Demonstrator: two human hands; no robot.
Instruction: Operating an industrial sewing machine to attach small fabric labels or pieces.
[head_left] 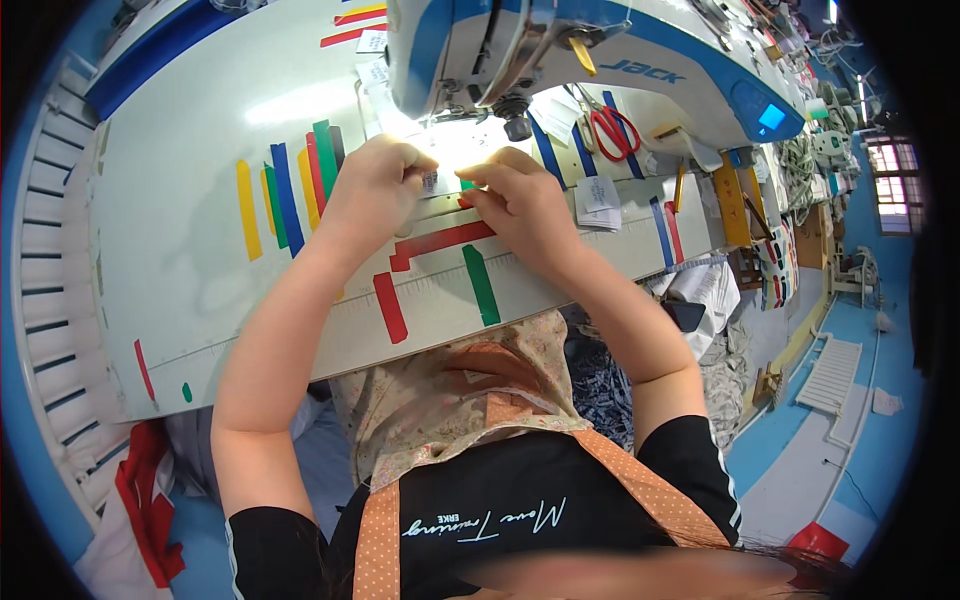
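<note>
1. Meeting near the upper centre of the frame, the left hand (382, 185) and right hand (520, 200) work under a bright lamp glow, fingers drawn in narrow; I cannot tell how firmly either one grips.
2. Between them lies a small white label (431, 183), close to the left fingertips, with a bit of green strip (467, 185) by the right fingertips.
3. Above the hands stands a blue-and-white sewing machine (620, 65), reaching toward the upper right.
4. Just below the hands, at centre, a long red strip (445, 240) lies on the pale table (200, 320), above a green strip (480, 287).
5. Right of centre rest a stack of white labels (598, 200) and, higher up, red-handled scissors (612, 133).
</note>
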